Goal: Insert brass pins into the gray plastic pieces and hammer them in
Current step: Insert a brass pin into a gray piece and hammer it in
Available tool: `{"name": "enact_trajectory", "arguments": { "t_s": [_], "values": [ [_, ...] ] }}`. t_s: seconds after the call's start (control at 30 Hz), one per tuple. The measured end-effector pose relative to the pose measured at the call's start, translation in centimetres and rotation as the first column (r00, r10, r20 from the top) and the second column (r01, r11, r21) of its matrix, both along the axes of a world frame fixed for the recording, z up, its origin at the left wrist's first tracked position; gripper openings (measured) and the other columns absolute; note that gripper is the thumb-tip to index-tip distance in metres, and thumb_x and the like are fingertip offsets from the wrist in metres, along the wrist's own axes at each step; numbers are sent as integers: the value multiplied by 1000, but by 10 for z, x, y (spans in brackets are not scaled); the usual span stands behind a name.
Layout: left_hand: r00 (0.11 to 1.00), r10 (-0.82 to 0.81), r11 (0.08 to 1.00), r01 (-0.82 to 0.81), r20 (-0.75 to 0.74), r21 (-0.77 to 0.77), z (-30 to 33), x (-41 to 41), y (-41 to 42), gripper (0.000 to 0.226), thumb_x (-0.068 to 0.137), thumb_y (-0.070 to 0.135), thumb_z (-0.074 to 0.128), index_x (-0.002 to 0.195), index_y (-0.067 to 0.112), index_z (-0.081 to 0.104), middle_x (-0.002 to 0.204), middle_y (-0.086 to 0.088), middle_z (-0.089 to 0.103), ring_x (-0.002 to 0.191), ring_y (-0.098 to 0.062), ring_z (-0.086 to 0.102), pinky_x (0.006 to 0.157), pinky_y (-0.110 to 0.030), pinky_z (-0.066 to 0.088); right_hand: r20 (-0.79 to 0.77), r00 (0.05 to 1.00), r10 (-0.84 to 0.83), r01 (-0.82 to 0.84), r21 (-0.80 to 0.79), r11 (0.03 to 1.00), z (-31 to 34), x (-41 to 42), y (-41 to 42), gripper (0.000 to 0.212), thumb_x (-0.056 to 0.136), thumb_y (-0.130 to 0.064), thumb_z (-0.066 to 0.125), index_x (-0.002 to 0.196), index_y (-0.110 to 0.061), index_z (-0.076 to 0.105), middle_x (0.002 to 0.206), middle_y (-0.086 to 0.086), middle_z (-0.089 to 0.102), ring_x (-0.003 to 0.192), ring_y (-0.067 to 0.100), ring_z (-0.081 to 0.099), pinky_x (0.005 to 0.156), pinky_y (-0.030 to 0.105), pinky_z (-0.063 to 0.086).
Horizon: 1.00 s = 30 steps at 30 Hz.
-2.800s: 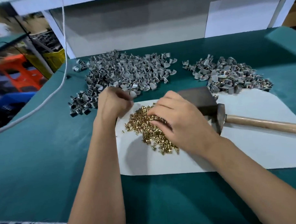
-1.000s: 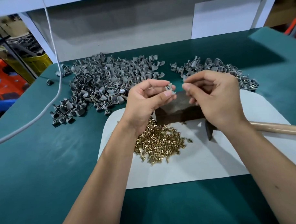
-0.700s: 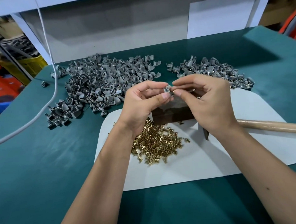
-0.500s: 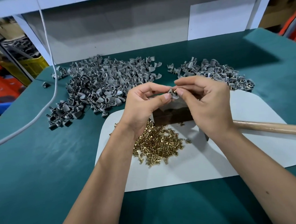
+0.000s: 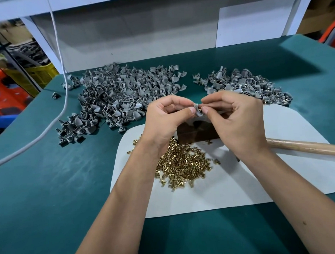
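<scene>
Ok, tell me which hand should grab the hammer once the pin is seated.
Right. The right hand sits just above the hammer handle, which points out to that side. The left hand pinches the gray piece and can likely steady it.

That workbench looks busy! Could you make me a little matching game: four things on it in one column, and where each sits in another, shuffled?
Things:
1. brass pins
2. hammer handle
3. big gray pile
4. held gray piece

Places:
A. pinched between the left hand and the right hand
B. heaped on the white sheet, below the hands
C. far left part of the green table
D. lying on the sheet, pointing off to the right

Pairs: 1-B, 2-D, 3-C, 4-A
</scene>
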<state>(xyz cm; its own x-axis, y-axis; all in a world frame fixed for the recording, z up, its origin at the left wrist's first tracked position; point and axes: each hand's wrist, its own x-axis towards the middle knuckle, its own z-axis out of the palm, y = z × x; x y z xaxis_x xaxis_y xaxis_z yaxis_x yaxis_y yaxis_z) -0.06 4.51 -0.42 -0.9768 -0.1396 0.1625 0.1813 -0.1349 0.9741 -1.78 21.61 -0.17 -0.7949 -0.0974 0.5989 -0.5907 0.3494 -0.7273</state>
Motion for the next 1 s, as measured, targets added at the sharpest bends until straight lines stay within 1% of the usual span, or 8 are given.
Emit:
{"name": "enact_trajectory", "arguments": {
  "t_s": [0.1, 0.2, 0.33, 0.43, 0.6, 0.77, 0.87, 1.0],
  "values": [
    [999, 24, 999, -25, -38, -32, -2, -1, 2, 17, 79, -12, 77, 90, 0, 72, 86, -13, 77, 79, -20, 72, 76, -30, 61, 13, 1000, -5, 5, 27, 1000, 0, -1, 0, 19, 84, -7, 80, 100, -18, 80, 89, -14, 75, 85, -5, 72, 79, 17, 59],
    [994, 50, 996, -57, -94, -66, -3, -2, 5, 19, 77, -9, 81, 89, 2, 72, 87, -9, 78, 80, -16, 74, 77, -28, 60, 7, 1000, -9, 9, 12, 1000, -1, -2, 1, 18, 85, -6, 79, 100, -15, 79, 89, -12, 76, 84, -1, 73, 79, 25, 62],
    [989, 59, 997, -63, -137, -32, -4, -3, 7, 14, 82, -3, 80, 91, 5, 74, 90, -14, 77, 85, -23, 74, 77, -36, 62, -3, 999, 32, -32, -89, 996, 0, -2, 2, 15, 86, -6, 79, 99, -13, 79, 89, -9, 77, 83, 6, 75, 77, 31, 64],
    [991, 45, 999, -42, -122, 25, -4, -3, 9, 14, 85, -3, 77, 98, 3, 76, 93, -17, 77, 88, -27, 75, 79, -36, 63, 9, 1000, 30, -29, -120, 992, 0, -3, 3, 15, 85, -9, 81, 99, -13, 78, 90, -7, 77, 83, 8, 76, 77, 33, 64],
    [997, 23, 999, -20, -78, 43, -5, -3, 8, 14, 85, -3, 76, 98, 3, 77, 94, -17, 77, 89, -26, 74, 83, -34, 62, 39, 998, 39, -35, -114, 993, 0, -1, 2, 16, 85, -5, 80, 99, -13, 78, 89, -7, 76, 83, 8, 75, 76, 33, 64],
    [998, -3, 997, 8, -63, 71, -4, -3, 8, 13, 86, -5, 74, 97, 1, 76, 90, -15, 77, 87, -23, 74, 80, -33, 63, 32, 999, 23, -20, -87, 996, 0, -1, 0, 19, 84, -4, 80, 101, -13, 77, 90, -8, 76, 85, 6, 74, 79, 25, 61],
    [998, -11, 997, 15, -59, 78, -4, -2, 9, 12, 86, -6, 74, 95, 2, 77, 89, -13, 77, 86, -23, 75, 79, -33, 64, 32, 999, 11, -9, -68, 998, 0, -2, 1, 19, 84, -4, 80, 100, -13, 77, 90, -7, 75, 84, 6, 73, 79, 22, 60],
    [998, -42, 994, 47, -56, 95, -3, -2, 9, 19, 82, -8, 76, 100, 1, 77, 94, -15, 78, 89, -25, 76, 79, -30, 63, 6, 1000, -5, 6, -53, 999, 1, -3, 1, 16, 85, -5, 79, 97, -15, 77, 88, -10, 75, 83, 5, 72, 77, 20, 58]
  ]
}}
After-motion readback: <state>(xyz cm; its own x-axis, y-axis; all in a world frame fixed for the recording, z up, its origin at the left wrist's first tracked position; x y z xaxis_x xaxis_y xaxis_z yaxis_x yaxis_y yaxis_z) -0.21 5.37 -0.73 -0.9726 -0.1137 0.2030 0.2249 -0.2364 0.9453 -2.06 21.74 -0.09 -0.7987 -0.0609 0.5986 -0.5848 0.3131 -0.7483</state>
